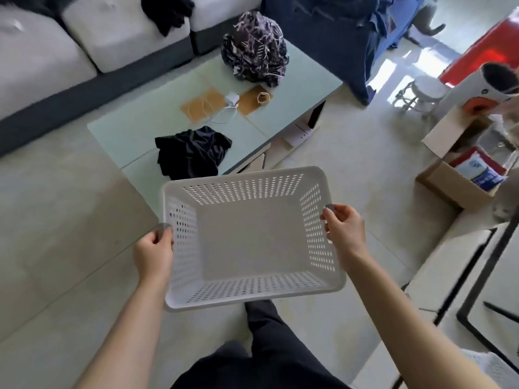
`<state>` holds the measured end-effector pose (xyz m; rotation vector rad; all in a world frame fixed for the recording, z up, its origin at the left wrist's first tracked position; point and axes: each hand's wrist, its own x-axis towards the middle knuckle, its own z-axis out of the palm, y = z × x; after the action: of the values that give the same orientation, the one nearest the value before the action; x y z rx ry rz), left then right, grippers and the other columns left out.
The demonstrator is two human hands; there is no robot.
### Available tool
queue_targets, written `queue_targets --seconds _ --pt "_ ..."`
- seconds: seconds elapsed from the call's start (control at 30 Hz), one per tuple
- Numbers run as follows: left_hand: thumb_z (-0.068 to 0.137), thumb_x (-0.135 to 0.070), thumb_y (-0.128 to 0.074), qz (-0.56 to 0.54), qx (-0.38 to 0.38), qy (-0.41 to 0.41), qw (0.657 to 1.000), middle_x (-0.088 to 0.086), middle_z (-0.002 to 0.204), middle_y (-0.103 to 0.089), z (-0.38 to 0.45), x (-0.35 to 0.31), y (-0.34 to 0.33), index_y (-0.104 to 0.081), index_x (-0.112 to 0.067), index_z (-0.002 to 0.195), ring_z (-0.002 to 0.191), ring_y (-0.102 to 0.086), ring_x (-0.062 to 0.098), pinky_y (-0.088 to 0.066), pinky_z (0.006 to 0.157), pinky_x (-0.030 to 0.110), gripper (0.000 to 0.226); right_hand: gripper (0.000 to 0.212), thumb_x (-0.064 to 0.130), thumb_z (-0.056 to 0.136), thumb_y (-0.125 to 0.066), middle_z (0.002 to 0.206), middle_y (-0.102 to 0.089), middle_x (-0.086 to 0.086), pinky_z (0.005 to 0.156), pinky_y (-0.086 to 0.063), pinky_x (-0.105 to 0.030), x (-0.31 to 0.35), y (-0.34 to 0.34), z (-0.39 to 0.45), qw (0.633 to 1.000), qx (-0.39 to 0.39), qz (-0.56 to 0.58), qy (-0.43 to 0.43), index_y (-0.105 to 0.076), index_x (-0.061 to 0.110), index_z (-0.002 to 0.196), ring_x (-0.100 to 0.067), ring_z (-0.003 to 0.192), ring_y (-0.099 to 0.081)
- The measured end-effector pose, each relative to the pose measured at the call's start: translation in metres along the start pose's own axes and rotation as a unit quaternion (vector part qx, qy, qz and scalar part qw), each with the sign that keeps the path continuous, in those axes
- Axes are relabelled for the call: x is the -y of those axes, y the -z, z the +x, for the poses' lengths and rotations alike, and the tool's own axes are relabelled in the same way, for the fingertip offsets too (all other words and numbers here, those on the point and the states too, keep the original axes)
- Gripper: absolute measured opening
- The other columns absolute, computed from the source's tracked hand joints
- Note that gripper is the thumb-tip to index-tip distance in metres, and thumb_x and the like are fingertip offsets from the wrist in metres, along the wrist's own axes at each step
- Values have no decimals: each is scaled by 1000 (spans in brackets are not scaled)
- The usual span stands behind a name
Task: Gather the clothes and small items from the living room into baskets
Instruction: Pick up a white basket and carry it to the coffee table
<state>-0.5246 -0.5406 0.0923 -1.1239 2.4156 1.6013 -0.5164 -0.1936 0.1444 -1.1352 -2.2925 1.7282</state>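
I hold a white perforated plastic basket (247, 175) in the air in front of me, with nothing inside it. My left hand (153, 252) grips its left rim and my right hand (344, 227) grips its right rim. Just beyond it stands a pale green coffee table (140, 130). On the table lie a crumpled black garment (193, 153), a bundled purple-and-white patterned garment (254, 49), a white charger with cable (231, 101) and a small tan ring-shaped item (262, 97). Another black garment (168, 11) lies on the grey sofa (42, 60).
Dark blue fabric (337, 32) hangs behind the table. At the right stand an open cardboard box (446, 181) with packets, a white stool (421, 91) and a black metal frame (483, 276). The floor is pale tile. My dark-trousered legs show below the basket.
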Motion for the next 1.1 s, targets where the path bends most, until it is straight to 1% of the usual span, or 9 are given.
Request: queue_targets --seconds 0.1,0.23,0.3,0.4,0.53,0.77,0.87,1.0,1.1 --pt "87 -38 -63 -19 -33 10 999 8 64 -53 18 -13 -12 -56 7 76 62 -44 21 -37 61 34 48 14 21 90 -63 88 -73 -4 71 -52 -37 28 -20 40 999 32 -28 15 -66 15 102 -12 68 -60" --pt "87 -39 -63 -49 -70 30 996 8 61 -52 47 -32 -27 -55 5 73 59 -42 22 -37 59 35 47 13 21 90 -61 84 -72 -3 66 -49 -34 63 -57 89 996 63 -56 35 -68 13 99 -11 64 -57" --pt "85 -41 -63 -67 -84 38 993 7 60 -50 63 -41 -30 -54 4 72 59 -41 21 -35 58 35 48 13 19 90 -61 74 -69 0 64 -47 -33 82 -78 108 993 79 -76 40 -71 11 92 -12 60 -55" --pt "86 -37 -64 -88 -97 51 990 7 59 -50 88 -53 -34 -54 -3 67 56 -40 20 -34 57 36 40 17 17 89 -60 62 -61 -2 58 -43 -32 103 -105 130 990 93 -93 40 -71 12 77 -15 54 -51" --pt "86 -38 -64 -110 -123 68 984 4 57 -52 140 -76 -31 -54 -12 62 53 -41 21 -36 56 36 37 19 15 88 -59 66 -62 -8 57 -41 -32 139 -166 161 987 122 -94 48 -69 13 73 -15 54 -50" --pt "92 -34 -62 -131 -128 83 979 4 59 -50 237 -118 -12 -51 -15 63 52 -39 21 -33 58 35 36 18 14 90 -58 64 -58 -6 54 -40 -28 204 -271 201 982 155 -98 56 -70 5 80 -14 54 -48" --pt "92 -35 -61 -119 -137 76 980 3 58 -50 283 -138 -2 -51 -16 63 53 -40 22 -34 59 35 36 19 17 90 -58 64 -60 -5 54 -41 -29 229 -316 222 979 167 -107 41 -70 9 77 -14 53 -49" --pt "94 -32 -57 -104 -147 68 981 1 55 -47 340 -171 2 -47 -16 62 48 -36 23 -32 57 30 37 18 16 90 -57 71 -65 -3 51 -39 -30 261 -376 257 979 178 -93 16 -69 12 77 -14 53 -48" --pt "95 -28 -57 -101 -178 73 976 3 55 -46 379 -191 1 -48 -15 62 49 -36 22 -32 56 31 37 21 17 91 -56 71 -65 1 49 -38 -28 285 -421 282 975 199 -94 19 -67 13 74 -12 53 -48"
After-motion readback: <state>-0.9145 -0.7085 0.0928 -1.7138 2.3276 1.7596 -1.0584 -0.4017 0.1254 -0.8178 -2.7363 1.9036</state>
